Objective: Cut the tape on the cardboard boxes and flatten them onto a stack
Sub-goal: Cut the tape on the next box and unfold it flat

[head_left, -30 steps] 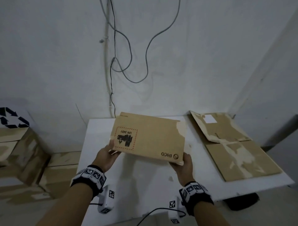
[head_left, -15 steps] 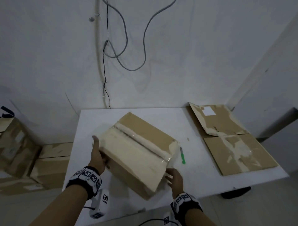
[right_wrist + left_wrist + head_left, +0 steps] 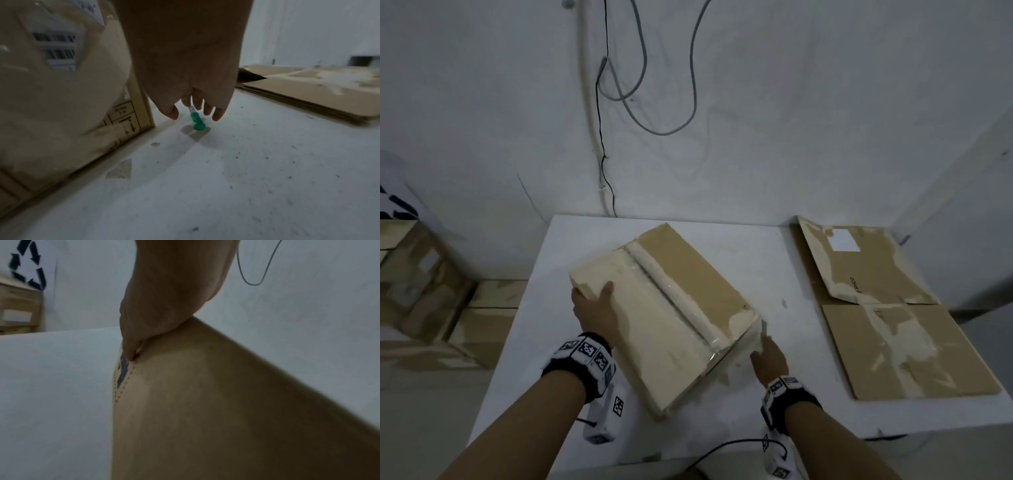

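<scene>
On the white table (image 3: 544, 308) by grey walls, left hand (image 3: 594, 310) grips the box (image 3: 671, 318); right hand (image 3: 768, 359) seemingly slack.

Sealed box filling the table's middle, bare strips lying on either side

A large tan cardboard box with a taped seam (image 3: 667, 308) is sitting askew across the middle of the white tabletop (image 3: 774, 260), blocking any straight pass from side to side; a stack of flattened brown cardboard sheets (image 3: 887, 325) is occupying the right end. Between them an open lane of bare surface is running front to back, with a small green-handled cutter (image 3: 197, 121) lying in it beside the box's corner. A narrower bare strip is running along the box's left side.
</scene>
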`<state>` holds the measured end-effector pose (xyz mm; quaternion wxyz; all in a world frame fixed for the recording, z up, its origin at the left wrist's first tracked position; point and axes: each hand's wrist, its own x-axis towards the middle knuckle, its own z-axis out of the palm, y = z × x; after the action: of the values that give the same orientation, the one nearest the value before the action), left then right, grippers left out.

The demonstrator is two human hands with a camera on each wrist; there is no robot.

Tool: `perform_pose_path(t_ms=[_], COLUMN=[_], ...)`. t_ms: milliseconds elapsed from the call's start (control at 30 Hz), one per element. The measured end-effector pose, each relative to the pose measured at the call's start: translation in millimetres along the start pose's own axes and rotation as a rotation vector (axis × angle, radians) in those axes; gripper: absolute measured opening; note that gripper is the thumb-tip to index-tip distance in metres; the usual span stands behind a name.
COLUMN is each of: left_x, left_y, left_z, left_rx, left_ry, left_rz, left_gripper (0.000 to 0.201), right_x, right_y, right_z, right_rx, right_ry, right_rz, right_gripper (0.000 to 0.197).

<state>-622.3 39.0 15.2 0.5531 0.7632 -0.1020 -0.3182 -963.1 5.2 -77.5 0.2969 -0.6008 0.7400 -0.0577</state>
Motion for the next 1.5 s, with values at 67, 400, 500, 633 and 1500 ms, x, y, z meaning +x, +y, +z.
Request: perform_pose_path(t_ms=[67,400,500,633,1500], left_x=[-1.5,-13.0,-18.3,-7.9,-0.8], left_y=[3.1,13.6,13.7,11.4,20.6], left_z=[7.0,33.5,41.4,34.9,27.2], left_rx=[-0.013,0.149,0.457,0.778,0.995], left_ry=[0.049,0.256,0.324,0.12,-0.111], left_rz=[0.014,0.175,0.316,0.685,0.671], left_gripper=[0.074,0.063,0.066,0.065,0.048], right_x=[2.4,2.9,15.6,32.5,16.1], right_y=[3.6,24.7,24.3,16.4,-303.1], right_z=[0.7,-19.3,-33.4,-60.4,-24.3], right_rx=[-0.033,0.321,0.167,-0.274,0.002], right_ry=[0.042,-0.015,-0.091,-0.093,0.026], right_rz=[-0.041,0.153,0.13,-0.085,-0.813], right_gripper=[0.014,0.033,0.021,0.026,0.022])
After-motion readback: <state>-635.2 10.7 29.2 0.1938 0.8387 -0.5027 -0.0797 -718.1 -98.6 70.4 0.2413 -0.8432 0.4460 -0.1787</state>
